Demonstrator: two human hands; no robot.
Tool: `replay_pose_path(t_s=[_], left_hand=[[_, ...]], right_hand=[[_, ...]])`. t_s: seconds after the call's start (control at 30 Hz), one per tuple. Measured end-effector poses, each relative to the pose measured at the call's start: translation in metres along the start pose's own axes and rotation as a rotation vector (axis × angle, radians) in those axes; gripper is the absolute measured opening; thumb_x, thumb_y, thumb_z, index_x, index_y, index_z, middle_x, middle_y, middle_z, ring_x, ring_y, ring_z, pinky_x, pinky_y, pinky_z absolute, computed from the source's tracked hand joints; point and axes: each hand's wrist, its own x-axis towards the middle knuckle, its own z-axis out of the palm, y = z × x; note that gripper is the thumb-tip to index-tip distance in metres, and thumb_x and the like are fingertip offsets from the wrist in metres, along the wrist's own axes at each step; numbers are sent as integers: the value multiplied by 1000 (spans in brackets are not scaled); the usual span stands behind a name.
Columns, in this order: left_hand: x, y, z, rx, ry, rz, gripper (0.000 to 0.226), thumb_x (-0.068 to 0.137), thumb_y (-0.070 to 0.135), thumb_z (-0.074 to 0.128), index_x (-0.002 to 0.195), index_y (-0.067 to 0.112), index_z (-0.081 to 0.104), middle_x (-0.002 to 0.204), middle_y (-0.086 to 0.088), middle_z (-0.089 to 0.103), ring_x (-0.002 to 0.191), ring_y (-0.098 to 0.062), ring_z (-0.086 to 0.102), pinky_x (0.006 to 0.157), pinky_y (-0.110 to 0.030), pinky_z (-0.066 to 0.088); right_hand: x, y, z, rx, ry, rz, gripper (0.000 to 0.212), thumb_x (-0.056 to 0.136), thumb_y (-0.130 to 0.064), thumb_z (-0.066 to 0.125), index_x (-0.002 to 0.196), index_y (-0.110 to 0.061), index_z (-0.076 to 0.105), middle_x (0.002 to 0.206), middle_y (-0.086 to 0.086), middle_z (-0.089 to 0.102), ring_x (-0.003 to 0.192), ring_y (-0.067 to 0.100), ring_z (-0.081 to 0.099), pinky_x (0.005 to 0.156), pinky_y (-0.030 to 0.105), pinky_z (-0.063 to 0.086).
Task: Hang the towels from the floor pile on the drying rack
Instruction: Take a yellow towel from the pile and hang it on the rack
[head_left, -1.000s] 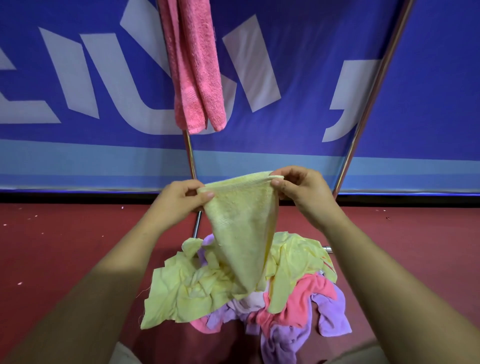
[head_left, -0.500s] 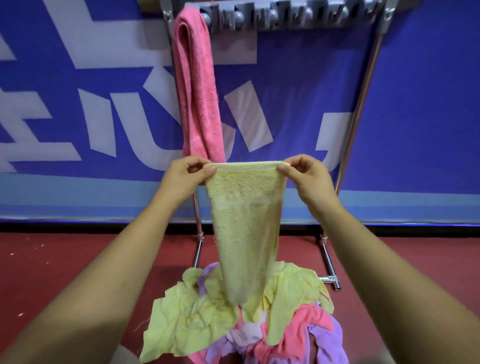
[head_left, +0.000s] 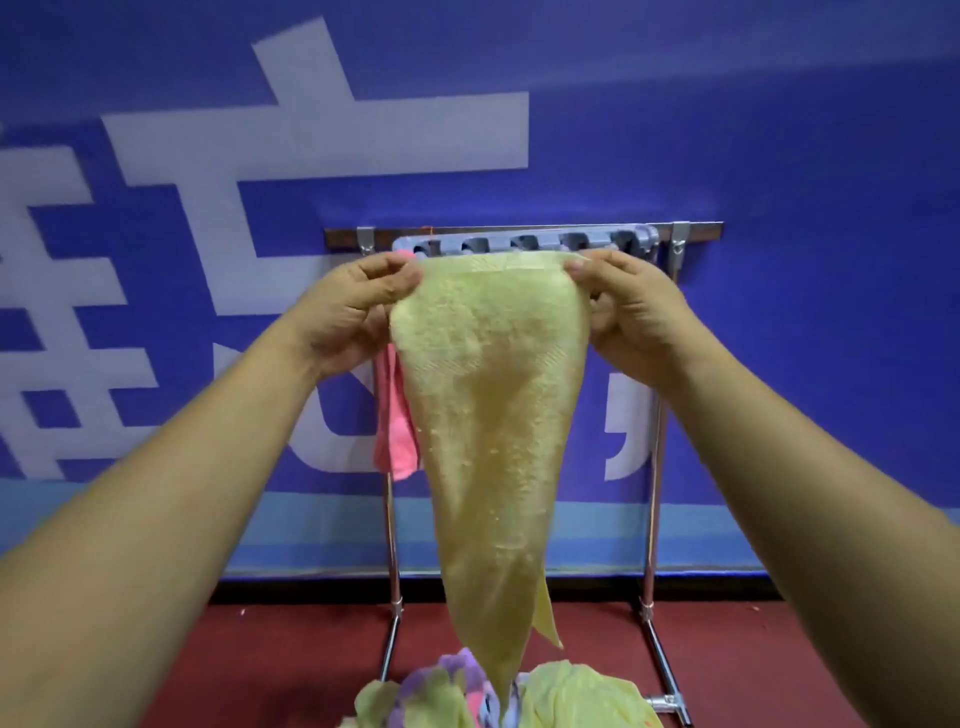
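Fingers (head_left: 400, 280) of the left hand (head_left: 358, 312) and right hand (head_left: 634, 317) pinch the yellow towel (head_left: 493, 389) by its two top corners, stretching the upper edge level. The drying rack (head_left: 519, 243) has its top bar parallel to that edge and just behind it, equally near both hands. The towel's long axis hangs down, with its tip over the floor pile (head_left: 571, 696). A pink towel (head_left: 395, 431) hangs at the bar's left end.

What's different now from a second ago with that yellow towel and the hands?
The left hand and right hand lifted the yellow towel from just above the floor pile up to the drying rack's top bar. Nothing was let go: each hand pinches the same top corner. The pink towel hangs on the rack as before.
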Motion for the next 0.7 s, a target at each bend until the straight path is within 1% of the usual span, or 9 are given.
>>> replay_pose_path(t_s=[0.07, 0.13, 0.23, 0.3, 0.37, 0.47, 0.53, 0.63, 0.7], left_hand=[[3, 0, -1, 312, 73, -38, 5, 89, 15, 67, 92, 11, 65, 80, -5, 62, 69, -12, 58, 67, -22, 49], [6, -1, -3, 465, 142, -43, 6, 91, 11, 68, 96, 9, 67, 87, -7, 64, 82, -16, 59, 77, -27, 53], [6, 6, -4, 520, 128, 18, 17, 92, 7, 66, 108, 2, 67, 90, -8, 66, 82, -14, 63, 69, -20, 57], [5, 10, -4, 632, 58, 8, 23, 92, 11, 68, 114, 7, 70, 98, -8, 71, 87, -14, 67, 68, -19, 56], [3, 13, -3, 758, -16, -24, 18, 93, 16, 67, 109, 12, 73, 99, -9, 73, 89, -16, 68, 72, -23, 56], [0, 16, 4, 717, -55, -26, 7, 95, 17, 64, 94, 14, 70, 95, -14, 67, 86, -19, 63, 77, -29, 56], [-1, 17, 7, 715, -56, -13, 7, 97, 17, 61, 94, 15, 66, 96, -14, 64, 86, -19, 61, 75, -30, 56], [-2, 17, 9, 751, -79, 5, 4, 96, 18, 62, 94, 17, 65, 89, -11, 63, 82, -20, 60, 73, -32, 54], [-5, 20, 11, 708, -140, 11, 6, 95, 15, 63, 101, 15, 63, 82, -11, 61, 77, -19, 58, 73, -32, 54]], right_hand=[[1, 6, -3, -184, 28, 12, 11, 91, -5, 68, 82, -9, 64, 72, 4, 65, 66, 16, 62, 65, 31, 53], [0, 12, -6, -286, 54, 15, 10, 89, -7, 71, 82, -8, 65, 80, 10, 66, 77, 21, 65, 79, 40, 57], [0, 10, -8, -272, 84, 4, 10, 91, -9, 71, 82, -11, 66, 83, 8, 67, 82, 22, 66, 84, 40, 57], [1, 7, -9, -271, 88, -14, 10, 92, -8, 69, 83, -11, 65, 84, 6, 67, 80, 19, 66, 82, 37, 58], [2, 6, -11, -322, 86, -25, 10, 94, -7, 67, 84, -9, 65, 84, 7, 66, 77, 17, 66, 81, 37, 58], [3, 5, -16, -374, 90, -34, 6, 94, -8, 67, 88, -8, 66, 86, 8, 66, 78, 16, 65, 79, 36, 59], [5, 5, -20, -348, 98, -32, 4, 92, -8, 69, 96, -9, 68, 91, 10, 67, 80, 17, 66, 79, 34, 58], [6, 6, -27, -337, 104, 0, 24, 91, -8, 72, 114, -6, 68, 101, 13, 67, 89, 19, 67, 85, 34, 60], [3, 4, -28, -354, 89, 25, 25, 91, -8, 71, 114, 3, 67, 102, 13, 70, 91, 19, 69, 83, 30, 60]])
